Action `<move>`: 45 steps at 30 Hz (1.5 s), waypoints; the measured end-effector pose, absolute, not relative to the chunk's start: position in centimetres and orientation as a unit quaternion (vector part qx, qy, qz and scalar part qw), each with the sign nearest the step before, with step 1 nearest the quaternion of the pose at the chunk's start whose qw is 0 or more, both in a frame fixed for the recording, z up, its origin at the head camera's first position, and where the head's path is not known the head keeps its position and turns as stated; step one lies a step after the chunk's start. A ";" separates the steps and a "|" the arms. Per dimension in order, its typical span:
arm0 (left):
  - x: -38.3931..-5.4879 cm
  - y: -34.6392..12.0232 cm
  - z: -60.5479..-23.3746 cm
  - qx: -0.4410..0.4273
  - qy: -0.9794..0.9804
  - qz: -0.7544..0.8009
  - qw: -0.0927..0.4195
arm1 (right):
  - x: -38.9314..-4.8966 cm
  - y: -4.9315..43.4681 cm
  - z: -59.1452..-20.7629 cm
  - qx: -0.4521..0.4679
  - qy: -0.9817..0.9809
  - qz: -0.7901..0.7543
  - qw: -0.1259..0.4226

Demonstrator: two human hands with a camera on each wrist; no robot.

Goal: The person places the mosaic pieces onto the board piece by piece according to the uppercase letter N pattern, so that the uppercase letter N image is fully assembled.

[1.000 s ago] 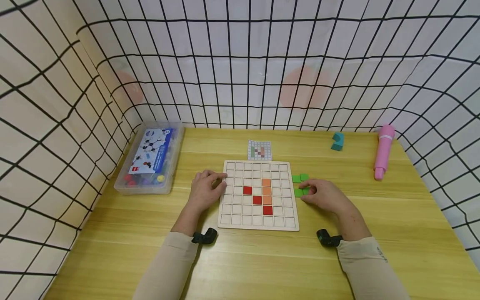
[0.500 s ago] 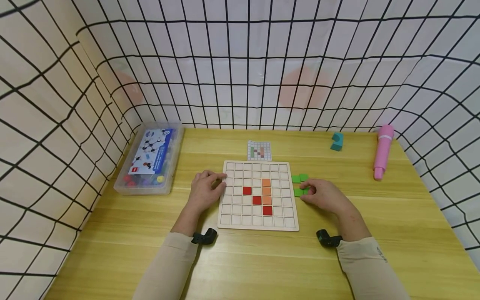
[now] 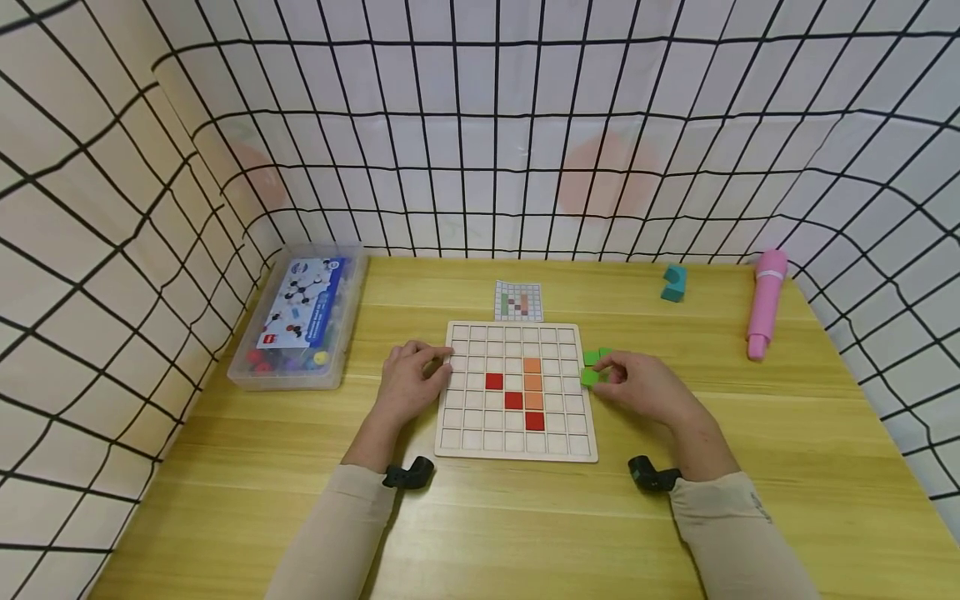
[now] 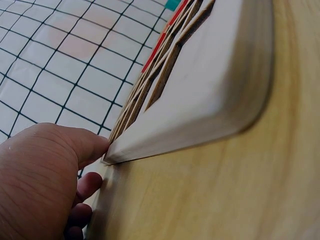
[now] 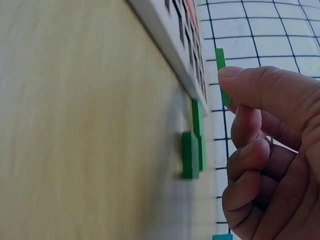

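A square wooden grid board (image 3: pixel 480 443) lies on the table with several red tiles (image 3: pixel 513 401) and orange tiles (image 3: pixel 532 382) set in its cells. My left hand (image 3: pixel 408 379) touches the board's left edge, its thumb (image 4: pixel 95 145) resting against the rim in the left wrist view. Beyond the board's right edge, my right hand (image 3: pixel 651 387) pinches a green tile (image 5: pixel 220 57) between thumb and index finger, raised off the table. More green tiles (image 3: pixel 592 357) lie beside the board's right edge, partly hidden by that hand.
Behind the board lies a small printed pattern card (image 3: pixel 518 302). A clear plastic case (image 3: pixel 285 379) of molecule parts stands at the left. A teal block (image 3: pixel 675 284) and a pink microphone-shaped object (image 3: pixel 767 304) sit at the back right. Grid-patterned cloth walls surround the table.
My right hand has picked up a green tile and shifted slightly left and toward the back with it. The left hand and the board have stayed in place.
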State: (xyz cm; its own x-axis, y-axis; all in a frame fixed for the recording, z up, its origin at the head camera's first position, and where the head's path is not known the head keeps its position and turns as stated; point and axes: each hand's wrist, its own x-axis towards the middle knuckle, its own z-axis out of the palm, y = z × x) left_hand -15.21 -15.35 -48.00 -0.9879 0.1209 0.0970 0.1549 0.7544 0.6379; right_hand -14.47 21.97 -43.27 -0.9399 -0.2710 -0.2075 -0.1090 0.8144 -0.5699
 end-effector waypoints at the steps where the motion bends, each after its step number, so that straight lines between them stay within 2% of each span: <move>1: -15.2 -15.3 -48.0 -0.073 -0.936 -0.343 0.025 | -14.5 21.7 -43.1 -0.100 0.941 -0.291 0.143; 11: -15.2 -15.3 -47.9 -0.070 -0.938 -0.340 0.023 | -14.8 19.2 -42.5 -0.083 0.931 -0.319 0.159; 38: -15.3 -15.4 -48.0 -0.074 -0.936 -0.342 0.028 | -16.8 11.0 -42.5 -0.166 0.924 -0.314 0.141; 45: -15.2 -15.4 -47.9 -0.073 -0.936 -0.344 0.027 | -17.3 9.1 -42.7 -0.159 0.931 -0.294 0.148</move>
